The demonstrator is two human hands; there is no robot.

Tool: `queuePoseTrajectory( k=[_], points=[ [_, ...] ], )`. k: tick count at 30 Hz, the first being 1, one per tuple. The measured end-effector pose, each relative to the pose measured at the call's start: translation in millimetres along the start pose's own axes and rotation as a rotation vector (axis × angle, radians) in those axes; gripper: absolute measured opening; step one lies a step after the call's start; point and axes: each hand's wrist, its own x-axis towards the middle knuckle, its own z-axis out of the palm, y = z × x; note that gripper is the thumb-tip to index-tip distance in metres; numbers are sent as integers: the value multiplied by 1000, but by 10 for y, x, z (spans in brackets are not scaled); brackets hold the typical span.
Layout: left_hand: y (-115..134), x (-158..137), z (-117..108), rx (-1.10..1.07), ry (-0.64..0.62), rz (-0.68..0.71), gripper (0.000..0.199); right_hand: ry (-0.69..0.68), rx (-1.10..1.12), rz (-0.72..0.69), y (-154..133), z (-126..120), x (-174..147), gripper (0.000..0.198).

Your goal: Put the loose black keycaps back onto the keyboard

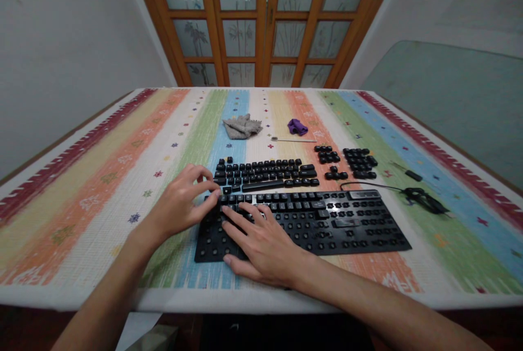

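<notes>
A black keyboard [302,225] lies near the front of the table, with keycaps on its upper rows and bare key stems over much of the rest. My left hand [182,201] is at its upper left corner, thumb and fingers brought together in a pinch. Whatever may be between those fingertips is hidden. Across the keyboard's left part lies my right hand [261,242], fingers spread over the keys and holding nothing. Just behind the keyboard are loose black keycaps [265,168] laid out in rows, including a long space bar [262,186].
More keycaps [359,163] sit in groups at the right. Farther back are a grey cloth [242,126], a purple cloth [297,127] and a thin metal rod [295,140]. A bundled cable [425,200] and a small black-handled tool [412,175] lie to the right.
</notes>
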Motion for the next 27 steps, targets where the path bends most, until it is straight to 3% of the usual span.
queuePoseTrajectory(
  k=[3, 7, 11, 16, 27],
  points=[
    [-287, 271, 14, 21, -12, -48, 25, -9, 3, -2, -1, -9, -20, 49],
    [-684, 625, 172, 7, -194, -84, 37, -11, 13, -6, -3, -6, -56, 47],
    [-922, 842, 346, 26, -341, -110, 36, -6, 22, -1, 3, -10, -80, 46],
    [-1026, 933, 445, -7, -411, -106, 31, -3, 19, 9, 15, -25, -84, 45],
    [-1027, 915, 483, -30, -407, -114, 27, 4, 10, 11, 24, -22, -78, 44]
  ],
)
